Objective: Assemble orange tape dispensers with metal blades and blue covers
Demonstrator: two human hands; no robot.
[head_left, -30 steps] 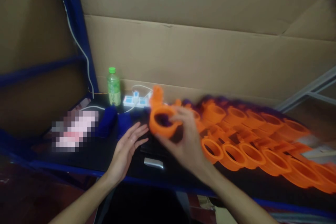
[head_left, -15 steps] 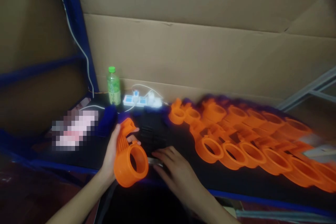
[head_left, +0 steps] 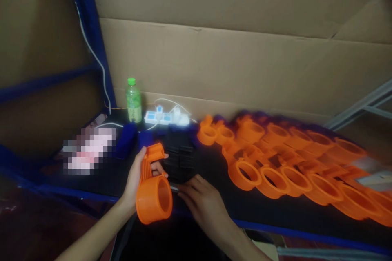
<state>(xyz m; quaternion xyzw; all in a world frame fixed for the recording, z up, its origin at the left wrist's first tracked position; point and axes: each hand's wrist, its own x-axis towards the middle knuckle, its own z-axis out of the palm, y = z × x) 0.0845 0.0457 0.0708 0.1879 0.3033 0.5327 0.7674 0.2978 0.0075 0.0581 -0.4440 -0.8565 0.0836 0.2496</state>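
My left hand (head_left: pixel 134 180) is wrapped around the ribbed middle of an orange plastic ring-ended part (head_left: pixel 147 204), holding it up in front of me. Its wide ring hangs at the lower end, and a smaller bracket-like end sticks up above my fingers. From the right, my right hand (head_left: pixel 203 195) pinches a thin, pale metal tool (head_left: pixel 174 189). The tool's tip lies close to the ring's edge; whether it touches is unclear, and its exact kind is too small to make out.
Several like orange parts (head_left: pixel 294 177) stand in rows on the dark table at right. Black pieces (head_left: pixel 180 159) lie behind my hands. Farther back are a green-capped bottle (head_left: pixel 134 104) and a white power strip (head_left: pixel 167 118) with cables. A cardboard wall (head_left: pixel 214 61) closes the back.
My left hand has turned the orange part, so its ring opening now faces more to the right and looks narrower. My right hand has shifted slightly, with the thin tool still in it.
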